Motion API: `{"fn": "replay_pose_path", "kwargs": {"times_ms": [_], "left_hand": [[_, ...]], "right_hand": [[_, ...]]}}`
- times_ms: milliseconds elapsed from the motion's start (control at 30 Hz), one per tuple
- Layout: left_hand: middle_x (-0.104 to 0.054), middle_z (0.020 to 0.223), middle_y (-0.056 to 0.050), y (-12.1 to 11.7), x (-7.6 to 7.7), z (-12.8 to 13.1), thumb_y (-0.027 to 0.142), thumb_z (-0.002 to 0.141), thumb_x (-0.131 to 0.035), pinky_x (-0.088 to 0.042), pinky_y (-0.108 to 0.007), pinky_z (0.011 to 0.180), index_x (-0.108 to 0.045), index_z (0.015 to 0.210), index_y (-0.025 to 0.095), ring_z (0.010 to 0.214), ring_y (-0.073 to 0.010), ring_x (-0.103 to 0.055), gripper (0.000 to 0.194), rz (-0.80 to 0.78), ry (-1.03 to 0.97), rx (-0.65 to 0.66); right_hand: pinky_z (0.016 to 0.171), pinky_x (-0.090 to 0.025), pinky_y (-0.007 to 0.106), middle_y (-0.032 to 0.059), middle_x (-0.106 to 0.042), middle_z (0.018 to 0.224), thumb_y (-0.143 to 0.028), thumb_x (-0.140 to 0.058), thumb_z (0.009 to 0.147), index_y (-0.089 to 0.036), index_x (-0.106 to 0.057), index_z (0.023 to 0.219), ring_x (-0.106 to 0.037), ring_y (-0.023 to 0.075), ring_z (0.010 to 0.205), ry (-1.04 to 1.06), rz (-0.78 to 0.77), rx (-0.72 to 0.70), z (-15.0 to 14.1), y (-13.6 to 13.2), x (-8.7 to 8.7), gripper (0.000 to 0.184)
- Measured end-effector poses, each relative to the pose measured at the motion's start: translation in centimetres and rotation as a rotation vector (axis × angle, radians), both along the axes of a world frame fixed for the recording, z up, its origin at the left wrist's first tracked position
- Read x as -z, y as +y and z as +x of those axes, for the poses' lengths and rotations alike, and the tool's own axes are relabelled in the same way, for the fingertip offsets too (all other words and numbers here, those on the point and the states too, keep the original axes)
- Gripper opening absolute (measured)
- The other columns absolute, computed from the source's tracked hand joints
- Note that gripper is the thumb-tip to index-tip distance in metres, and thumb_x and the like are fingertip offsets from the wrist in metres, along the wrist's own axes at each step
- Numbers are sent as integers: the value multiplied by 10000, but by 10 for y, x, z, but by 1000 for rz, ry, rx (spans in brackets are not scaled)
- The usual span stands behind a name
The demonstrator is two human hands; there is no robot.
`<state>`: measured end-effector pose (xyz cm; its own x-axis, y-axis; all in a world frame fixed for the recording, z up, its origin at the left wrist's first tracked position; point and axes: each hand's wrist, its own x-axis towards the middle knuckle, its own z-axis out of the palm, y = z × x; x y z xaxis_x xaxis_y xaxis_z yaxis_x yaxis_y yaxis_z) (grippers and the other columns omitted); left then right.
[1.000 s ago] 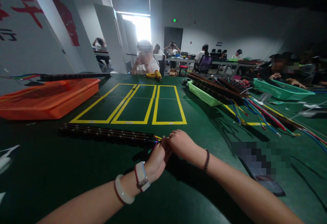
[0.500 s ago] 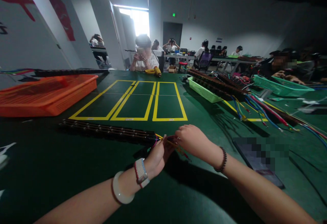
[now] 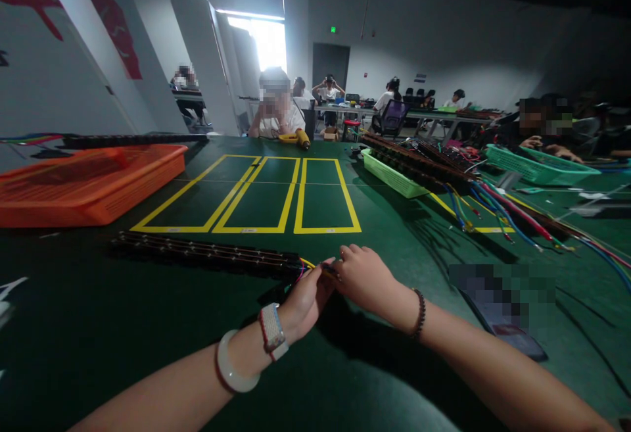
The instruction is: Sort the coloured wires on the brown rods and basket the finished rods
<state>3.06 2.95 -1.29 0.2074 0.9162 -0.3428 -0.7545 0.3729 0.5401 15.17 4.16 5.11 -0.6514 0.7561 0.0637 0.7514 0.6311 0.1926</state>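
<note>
A long dark wiring strip with copper-coloured lines lies across the green table, its right end at my hands. Thin coloured wires, yellow and pink among them, come out of that end. My left hand, wrist banded, is closed on these wires with the thumb on top. Pressed close against it, my right hand has its fingers curled round the wires' further part. The fingertips and wire ends are mostly hidden between the hands.
An orange basket stands at left. Yellow tape rectangles mark the table ahead. At right, a light green basket bears more strips with loose cables. A dark phone-like slab lies by my right forearm. A yellow drill lies near a person opposite.
My right hand has dropped slightly and turned, closing in on my left. The loose wire ends that showed below it are now hidden. The strip stays put.
</note>
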Motion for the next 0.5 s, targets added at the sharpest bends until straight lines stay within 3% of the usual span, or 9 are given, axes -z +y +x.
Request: {"fn": "replay_pose_path", "kwargs": {"times_ms": [200, 500], "left_hand": [[-675, 978, -100, -2, -3, 0, 146, 868, -487, -447, -311, 905, -657, 960, 118, 969, -181, -605, 195, -2, 37, -2], [-674, 959, -87, -5, -3, 0, 200, 861, -532, -464, -314, 891, -624, 857, 138, 955, -179, -613, 111, 28, -29, -62]], "right_hand": [[664, -484, 307, 134, -645, 885, -91, -482, 847, -91, -639, 974, -615, 209, 779, -92, -50, -15, -11, -8, 9, 202], [605, -487, 287, 113, -657, 887, -84, -538, 806, -120, -655, 919, -643, 219, 740, -79, -82, 56, -7, -2, -5, 166]]}}
